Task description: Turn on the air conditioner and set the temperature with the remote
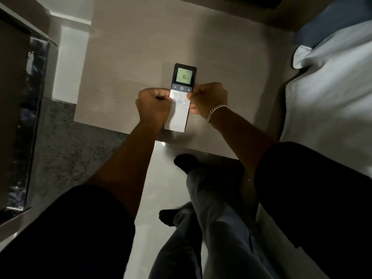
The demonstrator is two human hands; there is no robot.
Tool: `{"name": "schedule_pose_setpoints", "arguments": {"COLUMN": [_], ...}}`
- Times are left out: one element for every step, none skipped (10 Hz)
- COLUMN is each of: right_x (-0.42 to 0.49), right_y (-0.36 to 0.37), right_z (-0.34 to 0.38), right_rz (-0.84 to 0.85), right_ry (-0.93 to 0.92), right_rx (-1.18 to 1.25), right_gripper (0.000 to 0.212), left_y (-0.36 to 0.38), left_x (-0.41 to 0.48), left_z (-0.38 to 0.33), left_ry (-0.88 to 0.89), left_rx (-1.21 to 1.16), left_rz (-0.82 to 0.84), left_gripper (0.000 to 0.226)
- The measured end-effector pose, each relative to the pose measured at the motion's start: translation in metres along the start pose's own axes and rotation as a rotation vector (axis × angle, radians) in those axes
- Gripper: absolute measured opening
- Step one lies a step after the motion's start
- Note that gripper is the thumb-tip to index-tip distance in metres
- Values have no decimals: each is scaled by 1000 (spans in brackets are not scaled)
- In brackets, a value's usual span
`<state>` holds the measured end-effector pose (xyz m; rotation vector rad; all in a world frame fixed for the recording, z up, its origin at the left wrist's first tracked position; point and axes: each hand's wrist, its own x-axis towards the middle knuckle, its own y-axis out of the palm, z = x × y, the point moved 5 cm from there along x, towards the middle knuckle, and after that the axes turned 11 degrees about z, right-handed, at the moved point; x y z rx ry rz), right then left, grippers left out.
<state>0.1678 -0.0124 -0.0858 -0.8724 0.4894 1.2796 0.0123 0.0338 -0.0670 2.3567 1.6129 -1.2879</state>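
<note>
Remote point(180, 97) gripped between left hand point(154, 106) and right hand point(207, 99), screen beyond the knuckles lit, reading 16; seemingly powered on, temperature perhaps still being set.

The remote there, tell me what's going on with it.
A person holds the remote in both hands above a pale wooden table. The left hand grips its left edge and the right hand, with a chain bracelet at the wrist, grips its right edge. Its lit screen reads 16. A bed lies to the right.
</note>
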Motion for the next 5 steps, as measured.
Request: {"name": "schedule_pose_setpoints", "arguments": {"right_x": [5,7,11,10,-7], "right_y": [-3,-2,1,1,2], "right_z": [-6,-6,-10,-9,-2], "right_rz": [16,-18,-120,-130,-130], "right_ry": [44,50,57,78,67], "right_rx": [-41,-36,34,49,-96], "right_gripper": [18,19,17,20,24], "left_y": [7,7,5,-1,-10], "left_x": [1,1,-1,-8,-24], "left_z": [-4,-5,-1,-2,-8], "left_ry": [6,-6,-17,-8,4], "left_rx": [25,26,15,30,27], "left_rz": [18,10,1,16,64], "left_gripper": [24,25,25,25,27]}}
